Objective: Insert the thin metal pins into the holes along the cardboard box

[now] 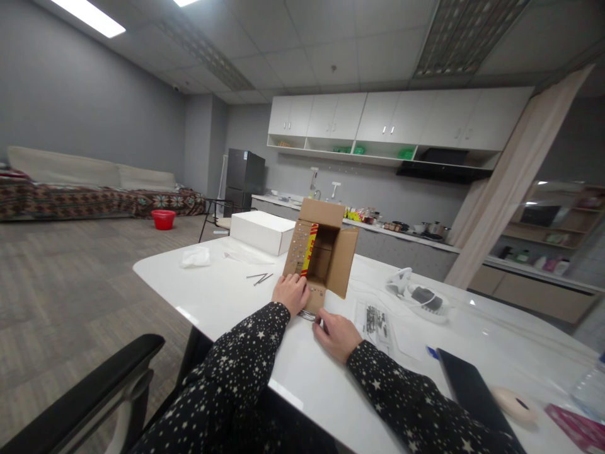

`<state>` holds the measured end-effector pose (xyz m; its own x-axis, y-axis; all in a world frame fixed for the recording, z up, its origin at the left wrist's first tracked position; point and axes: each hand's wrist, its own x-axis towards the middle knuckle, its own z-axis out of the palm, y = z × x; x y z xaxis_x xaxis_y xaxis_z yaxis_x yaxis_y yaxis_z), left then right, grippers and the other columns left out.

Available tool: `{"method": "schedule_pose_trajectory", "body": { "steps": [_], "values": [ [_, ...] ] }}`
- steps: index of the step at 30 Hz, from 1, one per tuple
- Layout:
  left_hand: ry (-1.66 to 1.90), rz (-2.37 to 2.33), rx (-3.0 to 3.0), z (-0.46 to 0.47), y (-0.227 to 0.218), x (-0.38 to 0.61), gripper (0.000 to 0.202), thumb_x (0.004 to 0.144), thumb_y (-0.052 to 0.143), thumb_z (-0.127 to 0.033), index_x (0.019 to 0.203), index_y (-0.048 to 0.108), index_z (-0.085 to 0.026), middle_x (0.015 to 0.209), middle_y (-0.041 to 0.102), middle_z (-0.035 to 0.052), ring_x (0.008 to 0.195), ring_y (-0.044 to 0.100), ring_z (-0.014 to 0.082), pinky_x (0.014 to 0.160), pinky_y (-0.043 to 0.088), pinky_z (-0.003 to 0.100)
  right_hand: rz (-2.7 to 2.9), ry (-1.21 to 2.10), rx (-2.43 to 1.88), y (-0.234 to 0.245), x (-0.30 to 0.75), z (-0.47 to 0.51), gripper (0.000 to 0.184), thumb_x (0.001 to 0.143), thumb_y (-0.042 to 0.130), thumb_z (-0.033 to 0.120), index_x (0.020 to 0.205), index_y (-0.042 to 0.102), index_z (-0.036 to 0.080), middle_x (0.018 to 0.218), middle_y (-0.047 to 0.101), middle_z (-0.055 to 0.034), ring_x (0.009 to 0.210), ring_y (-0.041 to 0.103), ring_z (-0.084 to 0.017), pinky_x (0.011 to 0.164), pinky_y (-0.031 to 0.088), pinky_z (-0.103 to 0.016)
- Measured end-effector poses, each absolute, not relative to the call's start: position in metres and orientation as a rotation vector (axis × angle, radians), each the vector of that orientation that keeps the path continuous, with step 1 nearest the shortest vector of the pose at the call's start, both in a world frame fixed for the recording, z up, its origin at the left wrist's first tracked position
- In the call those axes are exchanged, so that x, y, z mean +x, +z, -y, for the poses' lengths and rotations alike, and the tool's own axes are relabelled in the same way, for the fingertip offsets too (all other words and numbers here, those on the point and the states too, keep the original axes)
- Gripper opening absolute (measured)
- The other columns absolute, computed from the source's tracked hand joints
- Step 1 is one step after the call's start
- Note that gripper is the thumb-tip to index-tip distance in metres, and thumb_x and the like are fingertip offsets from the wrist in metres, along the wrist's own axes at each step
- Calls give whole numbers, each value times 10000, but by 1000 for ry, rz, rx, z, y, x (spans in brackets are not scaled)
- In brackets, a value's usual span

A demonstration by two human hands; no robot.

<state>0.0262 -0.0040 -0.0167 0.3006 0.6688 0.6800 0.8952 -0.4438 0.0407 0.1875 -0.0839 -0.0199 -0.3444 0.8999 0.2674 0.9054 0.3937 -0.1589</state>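
An open cardboard box (322, 252) stands on the white table in front of me, its flaps spread out and a yellow and red strip along its left side. Small shiny dots are scattered over the left and front flaps. My left hand (290, 294) is closed on the lower left flap, fingertips on the cardboard. Just below the front flap, thin metal rods (308, 315) lie between my hands. Beside them my right hand (336, 334) is curled, thumb and forefinger together near the rod ends; what they pinch is hidden.
Several loose metal rods (261, 277) and a crumpled white bag (195, 256) lie left of the box. Behind is a white carton (261, 231). To the right are a clear tray of small metal parts (377, 321), a white basket (429, 305) and a black phone-like slab (472, 388).
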Motion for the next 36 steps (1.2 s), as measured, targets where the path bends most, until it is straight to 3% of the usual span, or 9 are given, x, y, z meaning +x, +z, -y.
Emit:
{"method": "schedule_pose_trajectory", "body": {
  "steps": [15, 24, 36],
  "values": [
    [-978, 1358, -2206, 3, -16, 27, 211, 943, 382, -281, 930, 567, -181, 896, 643, 61, 864, 561, 196, 765, 338, 342, 2348, -34, -1569, -20, 188, 84, 123, 884, 439, 276, 904, 545, 216, 702, 620, 12, 612, 516, -117, 572, 236, -233],
    [-1272, 1241, -2176, 1, -16, 25, 227, 957, 363, -297, 943, 564, -193, 882, 659, 34, 849, 587, 171, 765, 375, 326, 2342, -38, -1577, -22, 189, 83, 121, 879, 442, 274, 904, 543, 211, 687, 613, 15, 614, 526, -120, 568, 238, -231],
    [-1280, 1063, -2615, 10, -20, 30, 206, 915, 418, -290, 943, 595, -190, 837, 647, 34, 743, 598, 140, 719, 467, 263, 2351, -19, -1618, -18, 188, 84, 143, 889, 437, 283, 928, 547, 200, 708, 617, 2, 632, 533, -128, 578, 245, -236]
  ]
}}
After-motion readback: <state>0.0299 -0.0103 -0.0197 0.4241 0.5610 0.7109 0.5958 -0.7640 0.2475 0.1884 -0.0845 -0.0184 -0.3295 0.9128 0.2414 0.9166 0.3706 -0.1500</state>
